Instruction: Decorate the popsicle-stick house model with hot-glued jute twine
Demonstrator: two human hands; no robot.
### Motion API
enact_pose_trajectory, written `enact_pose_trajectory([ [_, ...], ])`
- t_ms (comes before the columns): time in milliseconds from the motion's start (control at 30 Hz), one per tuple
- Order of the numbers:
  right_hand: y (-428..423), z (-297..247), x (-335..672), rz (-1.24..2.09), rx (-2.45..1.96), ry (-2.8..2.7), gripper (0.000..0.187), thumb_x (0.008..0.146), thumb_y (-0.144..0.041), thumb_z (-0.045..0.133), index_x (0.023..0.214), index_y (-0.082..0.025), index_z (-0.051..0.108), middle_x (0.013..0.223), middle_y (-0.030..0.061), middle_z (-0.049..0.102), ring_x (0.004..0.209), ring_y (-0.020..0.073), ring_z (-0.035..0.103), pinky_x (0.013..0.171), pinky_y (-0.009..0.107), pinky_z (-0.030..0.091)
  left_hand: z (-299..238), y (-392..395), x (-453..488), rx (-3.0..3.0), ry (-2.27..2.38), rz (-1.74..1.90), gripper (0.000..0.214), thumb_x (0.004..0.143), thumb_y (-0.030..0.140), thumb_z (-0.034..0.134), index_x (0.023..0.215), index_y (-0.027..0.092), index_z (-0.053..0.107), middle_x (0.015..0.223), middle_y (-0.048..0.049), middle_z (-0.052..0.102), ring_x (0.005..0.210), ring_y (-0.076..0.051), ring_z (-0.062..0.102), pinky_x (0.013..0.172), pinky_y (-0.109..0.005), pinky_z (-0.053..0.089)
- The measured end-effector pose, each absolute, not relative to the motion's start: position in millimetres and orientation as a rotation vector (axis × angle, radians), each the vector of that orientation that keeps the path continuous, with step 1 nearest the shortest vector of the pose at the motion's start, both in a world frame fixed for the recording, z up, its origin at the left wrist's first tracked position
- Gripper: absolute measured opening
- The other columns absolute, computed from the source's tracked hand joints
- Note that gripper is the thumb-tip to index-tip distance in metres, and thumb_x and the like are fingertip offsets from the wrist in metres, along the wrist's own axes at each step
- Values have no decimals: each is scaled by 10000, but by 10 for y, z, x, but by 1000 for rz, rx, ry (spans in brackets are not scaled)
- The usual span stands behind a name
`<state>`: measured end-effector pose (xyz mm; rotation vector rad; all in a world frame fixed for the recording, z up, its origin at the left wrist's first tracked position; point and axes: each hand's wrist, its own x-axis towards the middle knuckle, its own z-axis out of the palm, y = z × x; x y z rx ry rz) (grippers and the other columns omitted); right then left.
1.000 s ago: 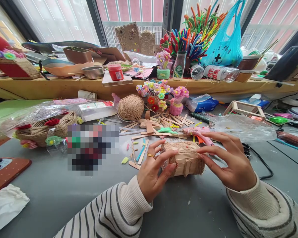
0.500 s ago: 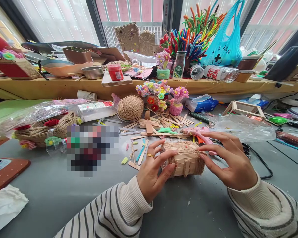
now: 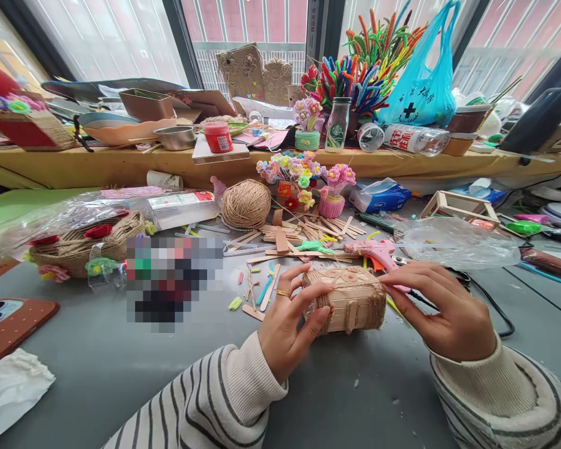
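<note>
A small chest of wooden craft sticks, trimmed with twine at its ends and along the top, rests on the grey table. My left hand is closed around its left end, with thumb and fingers at the front and top. At the chest's upper right edge, my right hand has its thumb and forefinger pinched together. What lies between those fingertips is too small to make out. Just behind the chest is a pink hot glue gun, partly covered by the right hand.
Loose craft sticks and bits of pipe cleaner lie behind the chest. Further back stand a ball of twine and small pots of fluffy flowers. A phone and crumpled tissue are at left; a black cable curves at right.
My right hand's fingers have drawn together into a pinch at the chest's right edge, and the hand has shifted slightly right. The left hand and the chest stay put.
</note>
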<state>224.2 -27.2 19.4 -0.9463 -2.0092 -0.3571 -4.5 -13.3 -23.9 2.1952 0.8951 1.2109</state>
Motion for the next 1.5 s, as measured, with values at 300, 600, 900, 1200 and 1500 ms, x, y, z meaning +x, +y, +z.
enact_pose_trajectory([
  [300,-248,132,2271,-335,-904,-2050,180,786,-41,559,923,-148,603,809,73,656,777,162,615,745,294,495,-241,-130,-47,2183,904,1213,262,912,263,417,1160,289,498,1314,-79,332,1285,-220,334,1019,-400,375],
  [600,-242,134,2256,-339,-917,-2030,179,785,-53,568,941,-132,602,824,86,661,764,151,624,744,253,492,-248,-140,-45,2167,909,1204,253,914,276,414,1153,291,496,1324,-78,328,1249,-227,383,1017,-422,385],
  [900,-245,147,2241,-336,-897,-2062,169,785,-37,561,925,-111,620,810,97,647,761,145,601,713,246,483,-246,-139,-44,2169,910,1211,271,914,273,416,1173,299,486,1330,-73,332,1236,-220,398,1017,-413,387],
  [1200,-243,160,2229,-335,-882,-2061,158,778,-32,568,907,-108,621,792,93,645,751,146,591,694,254,484,-240,-139,-47,2177,904,1178,267,919,262,404,1170,301,486,1337,-68,310,1271,-207,355,1036,-400,370],
  [1500,-247,164,2213,-354,-903,-2040,169,769,-61,582,897,-158,634,768,58,656,712,155,593,658,281,490,-243,-137,-49,2191,908,1193,260,916,271,401,1158,284,496,1329,-78,316,1249,-233,387,1021,-437,389],
])
